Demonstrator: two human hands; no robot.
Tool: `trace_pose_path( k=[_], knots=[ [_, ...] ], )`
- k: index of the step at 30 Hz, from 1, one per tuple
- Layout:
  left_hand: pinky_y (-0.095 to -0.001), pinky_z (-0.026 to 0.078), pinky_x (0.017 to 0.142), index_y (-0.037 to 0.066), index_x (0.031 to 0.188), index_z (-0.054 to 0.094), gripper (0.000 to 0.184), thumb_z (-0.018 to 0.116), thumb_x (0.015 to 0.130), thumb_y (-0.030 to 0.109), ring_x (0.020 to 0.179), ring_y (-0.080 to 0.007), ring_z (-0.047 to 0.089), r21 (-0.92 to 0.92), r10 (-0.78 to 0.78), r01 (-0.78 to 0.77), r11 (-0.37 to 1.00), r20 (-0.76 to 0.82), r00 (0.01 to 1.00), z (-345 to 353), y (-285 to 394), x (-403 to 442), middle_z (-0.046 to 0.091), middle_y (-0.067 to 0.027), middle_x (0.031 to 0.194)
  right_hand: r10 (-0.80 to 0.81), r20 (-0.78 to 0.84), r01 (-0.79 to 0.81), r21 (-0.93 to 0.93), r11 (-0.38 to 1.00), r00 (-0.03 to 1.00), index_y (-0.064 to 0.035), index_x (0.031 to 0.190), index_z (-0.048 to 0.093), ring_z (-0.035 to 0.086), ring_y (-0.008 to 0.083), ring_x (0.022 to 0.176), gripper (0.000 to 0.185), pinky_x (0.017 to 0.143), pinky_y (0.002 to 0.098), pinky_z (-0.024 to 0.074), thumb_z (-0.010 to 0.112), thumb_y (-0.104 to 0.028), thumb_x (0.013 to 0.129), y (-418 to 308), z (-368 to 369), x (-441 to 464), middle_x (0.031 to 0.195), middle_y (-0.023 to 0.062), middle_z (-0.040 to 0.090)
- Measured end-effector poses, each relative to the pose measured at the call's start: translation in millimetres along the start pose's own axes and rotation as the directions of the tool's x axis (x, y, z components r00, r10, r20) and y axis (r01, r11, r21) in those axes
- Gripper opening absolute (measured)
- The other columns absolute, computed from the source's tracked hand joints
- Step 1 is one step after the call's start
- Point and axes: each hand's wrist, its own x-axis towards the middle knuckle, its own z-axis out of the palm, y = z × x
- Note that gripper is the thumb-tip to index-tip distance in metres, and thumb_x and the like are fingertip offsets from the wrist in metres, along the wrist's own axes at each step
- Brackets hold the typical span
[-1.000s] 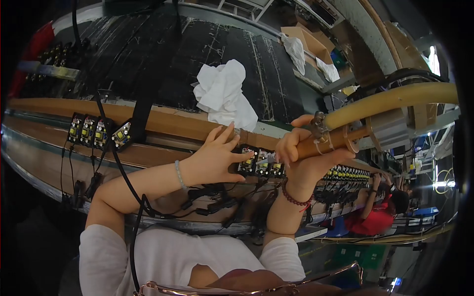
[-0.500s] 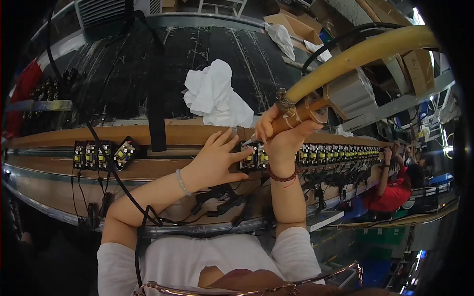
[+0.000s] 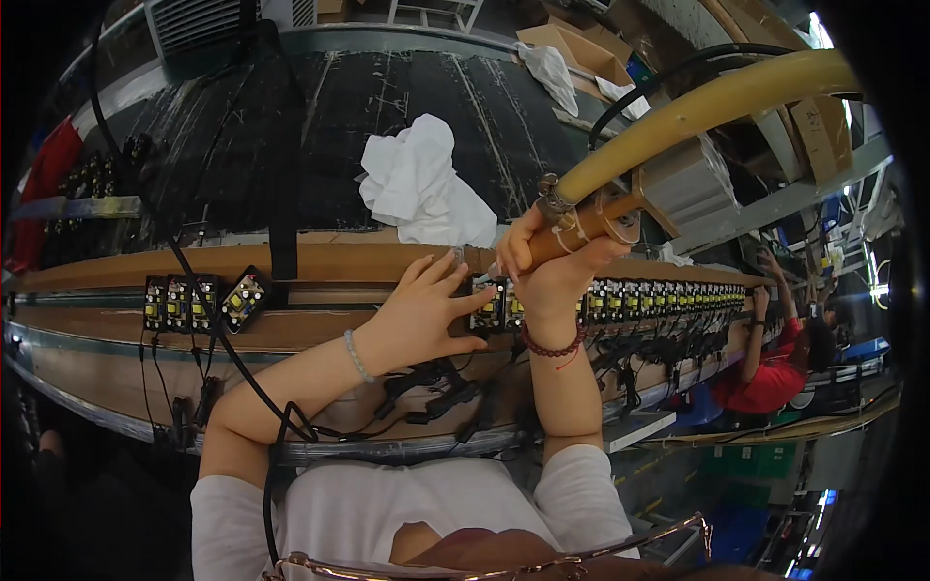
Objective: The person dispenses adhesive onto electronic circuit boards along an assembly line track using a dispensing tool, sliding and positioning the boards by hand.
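My right hand (image 3: 550, 281) is wrapped round a brown, tube-shaped glue dispensing gun (image 3: 588, 221) fed by a thick yellow hose (image 3: 697, 114). Its pale nozzle (image 3: 487, 278) points down and left, over the row of small circuit boards (image 3: 639, 301) with yellow parts. Spread fingers mark my left hand (image 3: 423, 310), which lies beside the near end of that row. Its index fingertip touches or nearly touches the end circuit board (image 3: 484, 308); exact contact is hard to see. My right wrist hides part of the row.
Several more boards (image 3: 181, 303) and a tilted one (image 3: 244, 300) sit in the rail at left. Black cables (image 3: 436, 392) hang along the near edge. A crumpled white cloth (image 3: 421, 184) lies on the dark conveyor belt (image 3: 329, 126). A person in red (image 3: 765, 378) works at far right.
The gun and my right hand have shifted very slightly left, while my left hand stays put. A hanging black strap has swung left. The person at far right has raised a hand.
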Motion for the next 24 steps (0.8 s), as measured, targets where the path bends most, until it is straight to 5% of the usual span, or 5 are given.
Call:
trace_pose_path(
  k=[3,24],
  knots=[
    [-0.0467,0.025,0.103,0.017,0.12,0.058,0.057,0.067,0.072,0.046,0.122,-0.0401,0.039,0.007,0.005,-0.005,1.0,0.004,1.0,0,0,0,0.052,-0.0251,0.119,0.024,-0.111,-0.036,-0.108,0.994,0.994,-0.0014,0.088,0.049,0.036,0.0113,0.039,0.1,0.039,0.0245,0.0316,0.017,-0.092,0.058,-9,10,3,0.046,-0.0005,0.036],
    [-0.0431,0.038,0.092,0.018,0.124,0.052,0.06,0.066,0.073,0.046,0.117,-0.0368,0.045,0.136,0.046,-0.048,0.99,0.016,0.999,-2,5,1,0.051,-0.0213,0.121,0.074,-0.095,-0.089,-0.165,0.982,0.993,-0.0047,0.074,0.043,0.036,0.0127,0.038,0.094,0.039,0.0252,0.0328,0.014,-0.093,0.056,-7,-7,5,0.046,0.0007,0.035]
  ],
)
